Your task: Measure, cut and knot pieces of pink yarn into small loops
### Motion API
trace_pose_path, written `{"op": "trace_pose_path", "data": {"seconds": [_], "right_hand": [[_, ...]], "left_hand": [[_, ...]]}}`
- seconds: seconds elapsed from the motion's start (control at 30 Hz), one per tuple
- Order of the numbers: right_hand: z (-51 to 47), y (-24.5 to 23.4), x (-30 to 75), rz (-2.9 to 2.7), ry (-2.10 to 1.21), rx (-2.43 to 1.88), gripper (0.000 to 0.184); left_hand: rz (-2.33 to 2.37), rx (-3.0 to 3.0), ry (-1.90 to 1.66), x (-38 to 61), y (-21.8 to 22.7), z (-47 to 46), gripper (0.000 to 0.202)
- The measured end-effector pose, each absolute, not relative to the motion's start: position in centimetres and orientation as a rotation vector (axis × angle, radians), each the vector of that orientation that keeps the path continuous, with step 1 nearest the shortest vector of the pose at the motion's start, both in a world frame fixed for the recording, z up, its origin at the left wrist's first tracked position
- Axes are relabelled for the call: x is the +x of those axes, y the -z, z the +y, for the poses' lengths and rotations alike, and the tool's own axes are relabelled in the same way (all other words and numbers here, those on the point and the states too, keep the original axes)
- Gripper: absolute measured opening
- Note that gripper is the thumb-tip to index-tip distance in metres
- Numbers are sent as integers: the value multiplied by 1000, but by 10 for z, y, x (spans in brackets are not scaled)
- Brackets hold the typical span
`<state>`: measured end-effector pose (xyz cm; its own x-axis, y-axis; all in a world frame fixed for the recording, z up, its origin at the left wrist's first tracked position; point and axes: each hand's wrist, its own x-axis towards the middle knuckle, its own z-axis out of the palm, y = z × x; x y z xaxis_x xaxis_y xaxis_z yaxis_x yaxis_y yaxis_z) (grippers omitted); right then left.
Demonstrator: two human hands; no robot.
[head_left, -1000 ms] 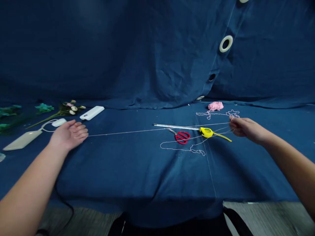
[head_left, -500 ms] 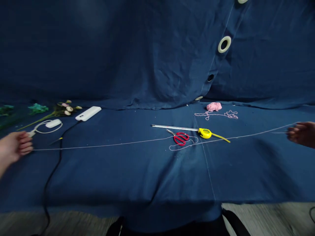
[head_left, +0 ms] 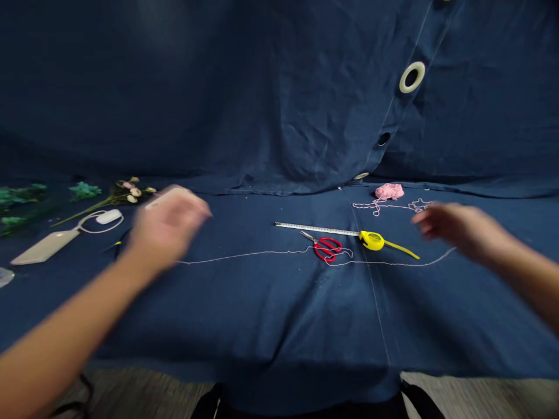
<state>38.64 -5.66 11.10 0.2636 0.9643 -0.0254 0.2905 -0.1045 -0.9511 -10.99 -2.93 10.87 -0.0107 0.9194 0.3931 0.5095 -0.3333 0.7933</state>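
My left hand (head_left: 170, 224) is over the left part of the blue cloth, in front of a white box. Motion smears its fingers, so its grip cannot be made out. A thin pale string (head_left: 244, 255) runs from below that wrist across the red-handled scissors (head_left: 327, 248) and on to my right hand (head_left: 449, 227). Those fingers look bent but blurred; whether they hold the string is unclear. Behind the scissors lies a yellow tape measure (head_left: 371, 240) with its white blade (head_left: 317, 228) pulled out to the left.
A pink yarn ball (head_left: 389, 191) with loose strands lies at the back right. On the left are artificial flowers (head_left: 131, 191), green sprigs (head_left: 85, 190), a flat white device (head_left: 46, 247) and a white adapter (head_left: 109, 216) with a looped cable. Blue cloth (head_left: 218, 105) hangs behind.
Both hands have moved inward from the far sides. The string, stretched nearly straight before, now lies slacker on the cloth. The view has shifted slightly left.
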Motion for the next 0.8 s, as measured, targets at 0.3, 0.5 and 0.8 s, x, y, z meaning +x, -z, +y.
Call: {"op": "trace_pose_path", "data": {"seconds": [0.3,0.5,0.8], "right_hand": [[-60,-19,175,-1236,-1696,-1077,51],[-34,-5,181,-1404,-1509,-969,54],[-54,8,178,-1658,-1325,-957,35]], "left_hand": [[390,2876,-997,-11,-30,-49,32],[409,2934,-869,-25,-12,-30,30],[531,2552,-610,-30,-5,-33,31]]}}
